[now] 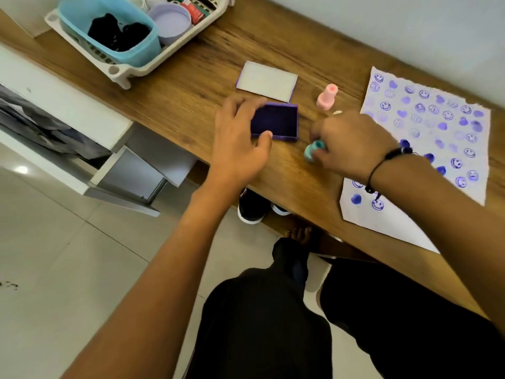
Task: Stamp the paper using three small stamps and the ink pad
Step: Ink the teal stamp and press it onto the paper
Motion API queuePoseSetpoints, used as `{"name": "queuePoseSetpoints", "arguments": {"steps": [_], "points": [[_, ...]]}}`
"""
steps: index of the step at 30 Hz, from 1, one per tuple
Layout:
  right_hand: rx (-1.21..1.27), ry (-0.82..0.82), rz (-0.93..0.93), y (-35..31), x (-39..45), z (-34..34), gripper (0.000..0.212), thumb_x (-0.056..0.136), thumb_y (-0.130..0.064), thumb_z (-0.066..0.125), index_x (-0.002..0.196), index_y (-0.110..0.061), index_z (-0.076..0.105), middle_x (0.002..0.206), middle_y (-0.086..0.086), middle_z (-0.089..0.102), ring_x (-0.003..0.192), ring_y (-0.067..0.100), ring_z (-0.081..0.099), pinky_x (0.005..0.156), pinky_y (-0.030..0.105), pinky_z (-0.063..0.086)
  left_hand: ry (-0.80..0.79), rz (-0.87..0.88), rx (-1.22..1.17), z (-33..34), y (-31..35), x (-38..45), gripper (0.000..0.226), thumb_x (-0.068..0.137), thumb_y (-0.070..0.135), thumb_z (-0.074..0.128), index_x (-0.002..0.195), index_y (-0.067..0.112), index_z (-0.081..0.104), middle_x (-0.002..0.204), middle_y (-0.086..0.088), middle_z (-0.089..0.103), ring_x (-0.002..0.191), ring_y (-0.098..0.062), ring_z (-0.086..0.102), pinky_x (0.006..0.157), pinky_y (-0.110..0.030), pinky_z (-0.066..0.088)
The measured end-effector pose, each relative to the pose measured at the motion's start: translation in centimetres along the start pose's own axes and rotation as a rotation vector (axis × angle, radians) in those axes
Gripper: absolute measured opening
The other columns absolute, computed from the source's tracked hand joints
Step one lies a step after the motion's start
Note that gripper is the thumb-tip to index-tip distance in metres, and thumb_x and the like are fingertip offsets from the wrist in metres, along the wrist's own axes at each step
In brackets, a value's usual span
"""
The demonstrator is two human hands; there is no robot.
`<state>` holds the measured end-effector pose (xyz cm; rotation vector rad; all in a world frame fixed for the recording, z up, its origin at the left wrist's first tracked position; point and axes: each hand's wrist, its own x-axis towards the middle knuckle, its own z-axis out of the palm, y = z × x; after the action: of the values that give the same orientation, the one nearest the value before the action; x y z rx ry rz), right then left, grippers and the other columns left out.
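The purple ink pad (pixel 276 122) lies open on the wooden desk, and my left hand (pixel 240 140) grips its left side with thumb at the front edge and fingers at the back. Its lid (pixel 266 81) lies just behind it, inner side up. My right hand (pixel 352 143) holds a teal stamp (pixel 313 150) tilted on the desk, right of the pad. A pink stamp (pixel 327 97) stands upright behind my right hand. Something small and pale (pixel 337 112) peeks out above my knuckles. The paper (pixel 426 132), covered with purple hearts and smiley faces, lies at the right, partly under my right forearm.
A white rack (pixel 120 69) at the back left holds a light blue tub (pixel 109 31), a lilac round box (pixel 170 21) and small items. A white drawer unit (pixel 82 127) stands open left of the desk. My legs and shoes (pixel 251 212) are under the desk edge.
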<state>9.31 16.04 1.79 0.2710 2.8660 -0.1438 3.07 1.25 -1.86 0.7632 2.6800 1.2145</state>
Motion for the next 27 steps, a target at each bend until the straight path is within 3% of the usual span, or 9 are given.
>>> {"name": "queuePoseSetpoints", "arguments": {"steps": [2, 4, 7, 10, 15, 20, 24, 27], "points": [[0.108, 0.114, 0.045, 0.3, -0.4, 0.6, 0.022, 0.087, -0.018, 0.055, 0.102, -0.005, 0.063, 0.099, 0.021, 0.064, 0.091, 0.037, 0.058, 0.067, 0.032, 0.039, 0.023, -0.134, -0.170, 0.3, 0.6, -0.5, 0.038, 0.085, 0.009, 0.056, 0.123, 0.012, 0.056, 0.118, -0.009, 0.057, 0.100, -0.012, 0.053, 0.088, -0.020, 0.047], [0.397, 0.210, 0.118, 0.5, -0.8, 0.6, 0.017, 0.084, -0.016, 0.058, 0.096, -0.007, 0.066, 0.087, 0.016, 0.066, 0.080, 0.030, 0.060, 0.068, 0.032, 0.043, -0.049, -0.296, -0.391, 0.7, 1.2, -0.8, 0.029, 0.088, 0.009, 0.054, 0.116, 0.012, 0.060, 0.107, -0.008, 0.064, 0.089, -0.010, 0.058, 0.083, -0.023, 0.050], [1.036, 0.180, 0.259, 0.0, -1.7, 0.0, 0.010, 0.082, -0.008, 0.059, 0.081, -0.015, 0.066, 0.065, 0.008, 0.063, 0.050, 0.015, 0.055, 0.047, 0.024, 0.048, -0.210, -0.448, -0.746, 1.1, 2.2, -1.5, 0.026, 0.092, 0.007, 0.049, 0.116, 0.006, 0.060, 0.088, -0.009, 0.065, 0.070, -0.012, 0.060, 0.064, -0.017, 0.053], [1.248, 0.138, 0.285, -0.6, -2.0, 0.1, 0.016, 0.084, -0.004, 0.057, 0.076, -0.016, 0.065, 0.060, 0.006, 0.061, 0.041, 0.009, 0.051, 0.037, 0.017, 0.042, -0.206, -0.448, -0.855, 0.9, 2.6, -1.7, 0.026, 0.092, 0.005, 0.049, 0.114, -0.002, 0.060, 0.076, -0.008, 0.063, 0.063, -0.011, 0.057, 0.057, -0.015, 0.050], [1.321, 0.132, 0.279, -1.1, -2.1, 0.4, 0.008, 0.085, -0.008, 0.059, 0.083, -0.010, 0.066, 0.060, 0.005, 0.061, 0.041, 0.007, 0.052, 0.038, 0.017, 0.043, -0.190, -0.461, -0.857, 0.2, 2.2, -1.8, 0.012, 0.088, 0.012, 0.057, 0.091, 0.007, 0.067, 0.073, -0.007, 0.065, 0.061, -0.009, 0.059, 0.059, -0.017, 0.051], [1.283, 0.168, 0.237, -1.8, -1.6, 0.6, 0.008, 0.084, -0.004, 0.061, 0.083, -0.010, 0.066, 0.065, 0.006, 0.062, 0.049, 0.010, 0.054, 0.043, 0.017, 0.045, -0.129, -0.611, -0.935, 0.3, 2.1, -2.0, 0.010, 0.084, 0.013, 0.060, 0.078, 0.009, 0.067, 0.065, -0.005, 0.065, 0.056, -0.010, 0.057, 0.058, -0.020, 0.050], [1.069, 0.270, 0.161, -2.4, -0.9, 0.9, 0.013, 0.082, -0.004, 0.062, 0.093, -0.010, 0.066, 0.080, 0.009, 0.065, 0.062, 0.016, 0.057, 0.058, 0.028, 0.052, -0.058, -0.711, -1.025, -0.1, 1.5, -1.9, 0.017, 0.084, 0.012, 0.058, 0.070, 0.004, 0.064, 0.053, -0.001, 0.063, 0.049, -0.008, 0.055, 0.052, -0.016, 0.048], [0.821, 0.382, 0.101, -2.4, 0.7, 0.7, 0.013, 0.082, -0.011, 0.061, 0.093, -0.012, 0.067, 0.083, 0.003, 0.064, 0.068, 0.011, 0.054, 0.068, 0.028, 0.048, 0.089, -0.709, -0.993, -0.6, 0.0, -1.7, 0.017, 0.085, 0.016, 0.058, 0.072, 0.007, 0.063, 0.061, -0.003, 0.062, 0.054, -0.009, 0.056, 0.057, -0.018, 0.050]]}}
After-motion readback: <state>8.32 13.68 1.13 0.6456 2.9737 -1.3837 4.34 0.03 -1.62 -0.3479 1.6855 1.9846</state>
